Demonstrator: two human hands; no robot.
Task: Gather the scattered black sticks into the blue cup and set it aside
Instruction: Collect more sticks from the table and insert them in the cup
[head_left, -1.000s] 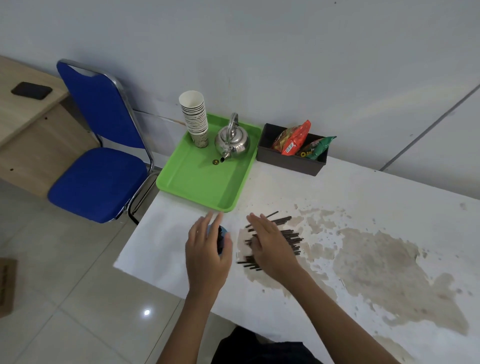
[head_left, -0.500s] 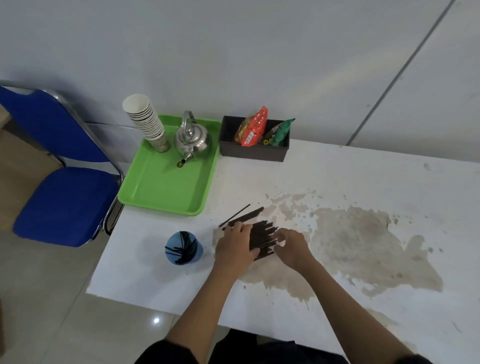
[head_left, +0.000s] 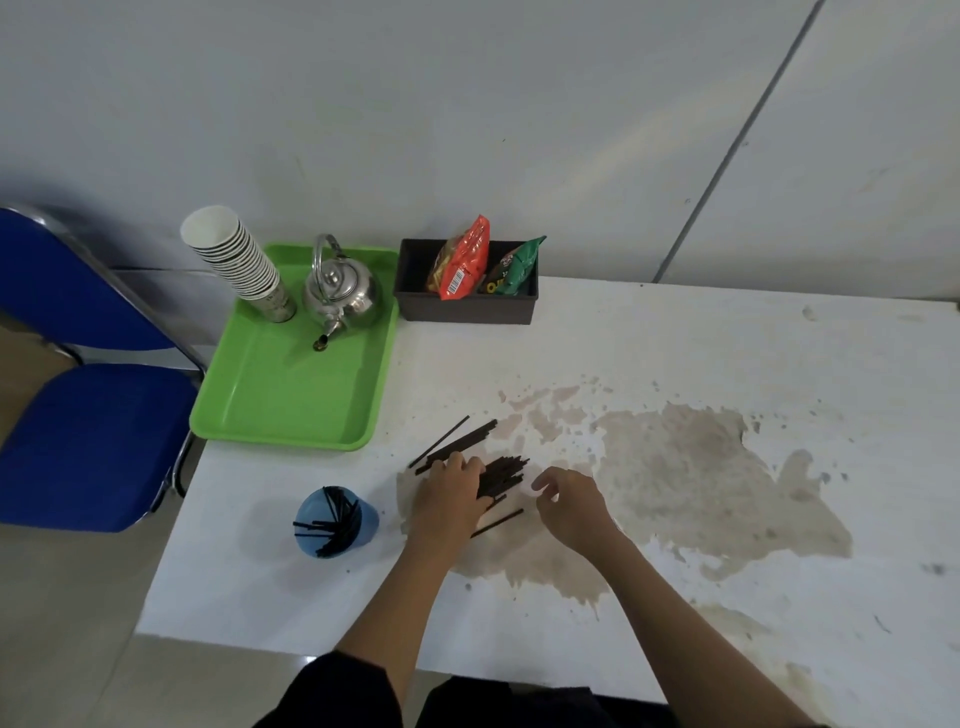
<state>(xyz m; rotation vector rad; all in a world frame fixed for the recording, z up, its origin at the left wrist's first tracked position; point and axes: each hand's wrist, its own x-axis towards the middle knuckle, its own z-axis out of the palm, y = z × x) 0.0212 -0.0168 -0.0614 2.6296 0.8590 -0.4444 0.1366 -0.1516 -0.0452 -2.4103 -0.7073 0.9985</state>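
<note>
A pile of black sticks (head_left: 503, 474) lies on the white table, left of the big brown stain. My left hand (head_left: 449, 493) lies over the pile's left end, fingers curled around the sticks. My right hand (head_left: 569, 506) hovers just right of the pile, fingers bent and apart, holding nothing. A few loose sticks (head_left: 457, 440) lie just beyond my left hand, and a single stick (head_left: 497, 521) lies between my hands. The blue cup (head_left: 335, 522) stands upright to the left of my left hand with several sticks in it.
A green tray (head_left: 283, 400) at the table's far left carries a stack of paper cups (head_left: 236, 257) and a steel kettle (head_left: 340, 293). A black box of snack packets (head_left: 467, 304) stands by the wall. A blue chair (head_left: 88, 441) is beside the table's left edge.
My left hand left the blue cup and came onto the stick pile. My right hand, which was pressing the pile, has drawn back a little to the right. The camera view shifted right.
</note>
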